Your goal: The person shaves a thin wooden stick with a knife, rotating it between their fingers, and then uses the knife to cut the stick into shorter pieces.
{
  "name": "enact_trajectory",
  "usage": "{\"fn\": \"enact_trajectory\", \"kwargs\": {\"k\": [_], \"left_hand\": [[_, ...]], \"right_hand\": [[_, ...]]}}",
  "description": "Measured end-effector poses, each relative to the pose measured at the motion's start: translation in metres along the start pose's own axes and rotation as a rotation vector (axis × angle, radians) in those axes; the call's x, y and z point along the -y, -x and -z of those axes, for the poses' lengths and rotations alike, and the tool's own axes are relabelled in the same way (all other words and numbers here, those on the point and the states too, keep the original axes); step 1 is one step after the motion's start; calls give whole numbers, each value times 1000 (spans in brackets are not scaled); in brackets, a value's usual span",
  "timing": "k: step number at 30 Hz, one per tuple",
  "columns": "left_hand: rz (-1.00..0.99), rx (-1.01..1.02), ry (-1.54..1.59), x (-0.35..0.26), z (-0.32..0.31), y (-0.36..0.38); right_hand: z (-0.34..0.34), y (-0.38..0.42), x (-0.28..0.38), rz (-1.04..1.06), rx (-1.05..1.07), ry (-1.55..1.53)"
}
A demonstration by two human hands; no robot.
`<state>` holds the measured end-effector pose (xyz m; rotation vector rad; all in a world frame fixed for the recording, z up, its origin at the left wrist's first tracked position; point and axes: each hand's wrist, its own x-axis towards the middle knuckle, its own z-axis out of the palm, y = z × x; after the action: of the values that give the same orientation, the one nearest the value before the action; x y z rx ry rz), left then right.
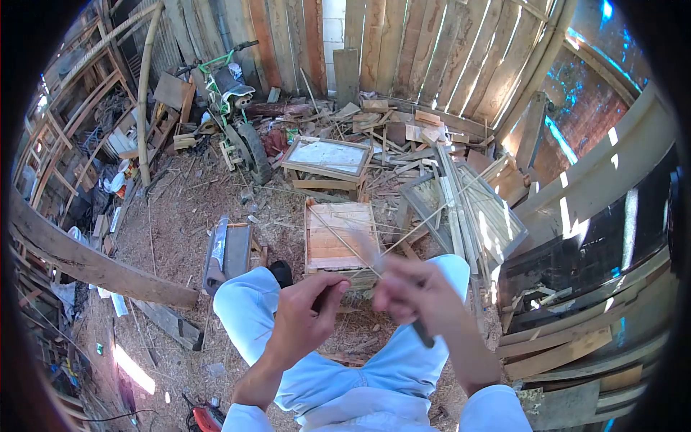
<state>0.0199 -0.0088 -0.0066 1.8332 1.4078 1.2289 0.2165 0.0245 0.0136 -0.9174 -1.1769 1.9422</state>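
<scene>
My left hand [308, 313] is closed, its fingers and thumb pinched on a thin wooden strip [417, 227] that appears to slant up and away to the right. My right hand [425, 291] is wrapped round a knife [423, 333], and the dark end of its handle shows below my fist. Motion smears the blade, which points forward and left near the strip. Beyond my hands, a shallow wooden box [342, 223] sits on the ground between my knees. A second thin strip [335, 234] lies slantwise across it.
A broad blade with a handle [218, 248] rests on a dark board [236, 252] by my left knee. A framed panel [327, 157] stands ahead. Behind it are a green motorbike [237, 101] and heaped scrap wood [403, 133]. Long planks [453, 201] lean at right; a beam [101, 259] crosses left.
</scene>
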Motion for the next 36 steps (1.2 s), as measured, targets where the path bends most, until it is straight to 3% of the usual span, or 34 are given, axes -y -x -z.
{"fn": "enact_trajectory", "kwargs": {"k": [1,3,6,9,13,21,24,29,31,36], "left_hand": [[0,-22,33,-3,-3,-2],[2,-38,62,-5,-1,-2],[141,65,48,0,8,5],[42,8,76,7,7,5],[72,59,141,1,-2,1],[-38,-2,56,-5,0,7],[-104,-52,-9,-7,1,10],[-115,-64,-120,-11,-1,7],[-130,-58,-129,-13,-1,6],[-72,-34,-111,-7,3,10]], "right_hand": [[-6,-3,-12,-14,110,8],[-5,-2,-11,-14,118,1],[25,0,17,62,-59,-91],[31,6,22,27,-110,-154],[-4,2,-7,-159,180,-180],[5,11,16,-57,44,-108],[24,11,25,54,-113,-161],[8,13,8,-42,-25,-68],[4,9,-2,-73,116,-69],[29,7,10,-29,67,-220]]}}
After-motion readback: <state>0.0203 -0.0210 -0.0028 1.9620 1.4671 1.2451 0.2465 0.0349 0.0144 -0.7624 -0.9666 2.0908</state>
